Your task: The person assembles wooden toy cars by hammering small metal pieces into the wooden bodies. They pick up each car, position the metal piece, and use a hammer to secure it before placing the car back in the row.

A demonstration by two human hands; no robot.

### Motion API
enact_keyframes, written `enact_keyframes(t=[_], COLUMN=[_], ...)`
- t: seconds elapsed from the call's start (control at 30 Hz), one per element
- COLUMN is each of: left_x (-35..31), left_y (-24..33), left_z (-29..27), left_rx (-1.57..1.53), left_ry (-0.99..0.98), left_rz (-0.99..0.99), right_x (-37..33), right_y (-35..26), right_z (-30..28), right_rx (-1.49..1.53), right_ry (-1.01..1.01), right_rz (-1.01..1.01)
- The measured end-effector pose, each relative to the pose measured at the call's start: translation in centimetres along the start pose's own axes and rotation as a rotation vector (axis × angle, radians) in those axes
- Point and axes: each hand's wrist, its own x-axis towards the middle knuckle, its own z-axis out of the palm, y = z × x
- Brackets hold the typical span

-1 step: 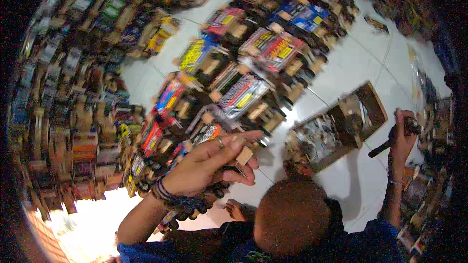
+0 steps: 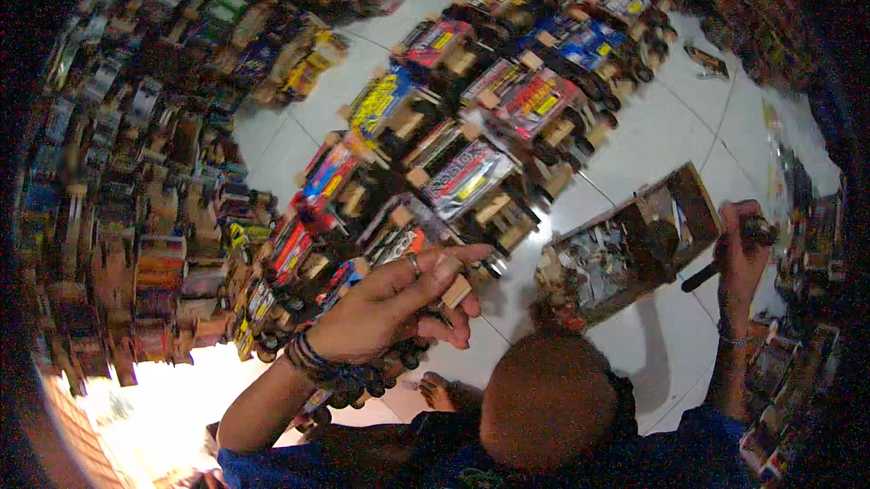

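Note:
My left hand (image 2: 390,303), with bracelets at the wrist, pinches a small pale wooden block (image 2: 457,292) between thumb and fingers. It hovers over the near end of rows of toy trucks (image 2: 471,183), which have coloured printed panels and black wheels. On the right, my right hand (image 2: 745,249) is closed round a dark tool (image 2: 700,277). A bar-like handle sticks out on its left and a dark rounded end on its right; blur hides its exact kind. Left of that hand lies a wooden box (image 2: 705,203) with compartments holding small loose pieces.
My bent knee (image 2: 548,398) rises at the lower middle. Many more toy vehicles (image 2: 159,262) stand packed on the left, and others (image 2: 779,353) line the right edge. A small loose piece (image 2: 707,61) lies on the white tiled floor (image 2: 675,108).
The view has shifted slightly, so the trucks and box appear a little further right and lower. Both hands keep their holds.

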Motion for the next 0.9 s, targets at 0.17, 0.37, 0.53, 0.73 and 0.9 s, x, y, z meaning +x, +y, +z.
enact_keyframes(t=[0.17,0.37,0.53,0.73,0.9], left_x=[-5.1,-11.8,-16.5,-19.2,-22.1], left_y=[-4.0,-9.1,-13.2,-16.5,-19.1], left_z=[-1.2,-3.6,-5.3,-6.9,-7.0], left_rx=[0.109,0.016,-0.002,-0.068,-0.157], left_ry=[0.176,0.375,0.56,0.502,0.302], left_rz=[0.24,0.461,0.505,0.53,0.61], right_x=[-3.5,-9.0,-13.7,-17.9,-20.4], right_y=[-13.6,-21.1,-23.5,-25.5,-27.3], right_z=[13.8,26.3,30.6,33.1,34.1], right_rx=[0.008,0.016,-0.001,-0.231,-0.314], right_ry=[-0.945,-1.503,-1.578,-1.657,-1.645], right_rz=[-0.208,-0.274,-0.448,-0.583,-0.471])
